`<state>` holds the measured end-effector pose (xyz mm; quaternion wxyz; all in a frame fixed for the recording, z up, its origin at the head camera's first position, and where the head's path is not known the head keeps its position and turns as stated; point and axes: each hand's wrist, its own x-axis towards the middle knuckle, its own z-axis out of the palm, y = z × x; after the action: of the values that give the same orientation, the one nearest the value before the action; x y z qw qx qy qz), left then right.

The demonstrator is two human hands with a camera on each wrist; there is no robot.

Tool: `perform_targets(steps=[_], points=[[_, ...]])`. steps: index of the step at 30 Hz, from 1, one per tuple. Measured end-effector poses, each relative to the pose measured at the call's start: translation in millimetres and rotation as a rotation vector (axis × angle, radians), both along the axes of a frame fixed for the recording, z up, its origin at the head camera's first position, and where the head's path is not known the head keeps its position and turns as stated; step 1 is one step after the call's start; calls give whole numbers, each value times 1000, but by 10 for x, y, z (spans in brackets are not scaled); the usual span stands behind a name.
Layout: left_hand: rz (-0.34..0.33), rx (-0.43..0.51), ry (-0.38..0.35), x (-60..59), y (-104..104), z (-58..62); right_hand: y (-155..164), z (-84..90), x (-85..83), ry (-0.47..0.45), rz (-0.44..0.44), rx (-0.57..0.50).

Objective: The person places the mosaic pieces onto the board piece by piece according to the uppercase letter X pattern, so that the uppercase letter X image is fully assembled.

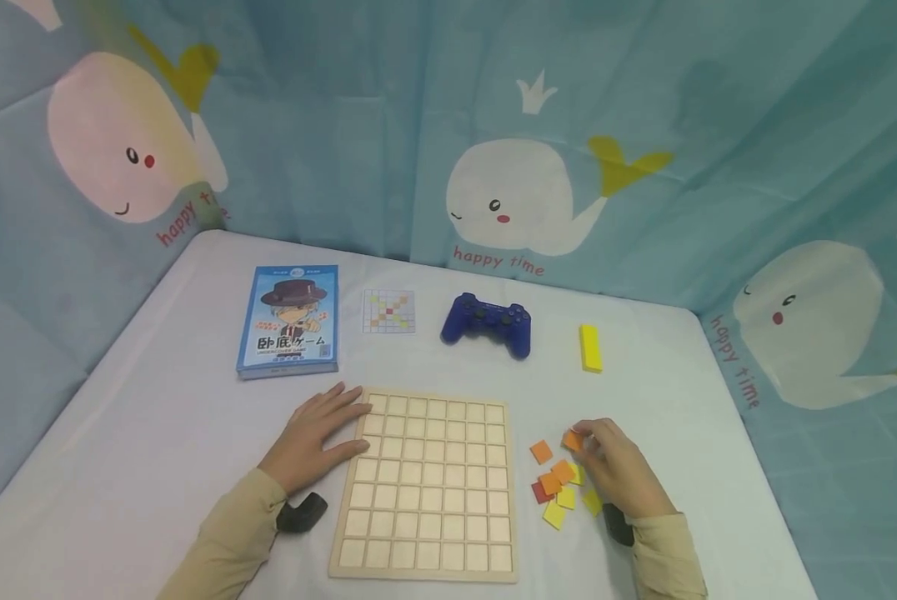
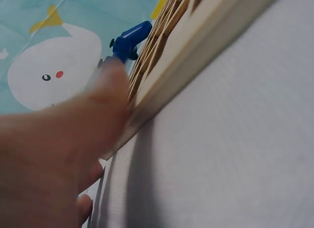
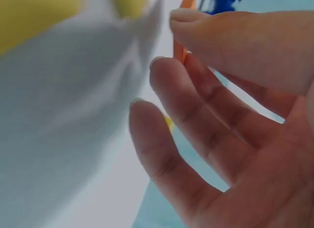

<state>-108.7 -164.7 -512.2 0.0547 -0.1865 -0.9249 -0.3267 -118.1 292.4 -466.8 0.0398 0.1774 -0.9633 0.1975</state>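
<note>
A wooden grid board (image 1: 428,487) lies on the white table with bare square cells. Along its left edge rests my left hand (image 1: 315,442), fingers spread and fingertips on the rim; the left wrist view shows the thumb (image 2: 115,85) against the board's side. My right hand (image 1: 619,467) pinches an orange square tile (image 1: 572,441) between thumb and fingers, right of the board. In the right wrist view the tile (image 3: 184,26) stands on edge at the thumb tip. Below it lie loose orange tiles (image 1: 542,452), yellow tiles (image 1: 554,515) and a red tile (image 1: 542,492), some overlapping.
Behind the board are a blue game box (image 1: 289,321), a small card with a coloured grid pattern (image 1: 389,312), a blue game controller (image 1: 488,323) and a yellow block (image 1: 591,348). A whale-print curtain (image 1: 388,167) hangs around the table.
</note>
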Motion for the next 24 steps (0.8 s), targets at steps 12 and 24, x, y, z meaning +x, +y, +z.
perform_targets(steps=[12,24], points=[[-7,-55,6,-3,10,29,-744,353,-299,68,302,-109],[8,-54,-2,17,29,35,-1681,375,-487,61,561,-145]])
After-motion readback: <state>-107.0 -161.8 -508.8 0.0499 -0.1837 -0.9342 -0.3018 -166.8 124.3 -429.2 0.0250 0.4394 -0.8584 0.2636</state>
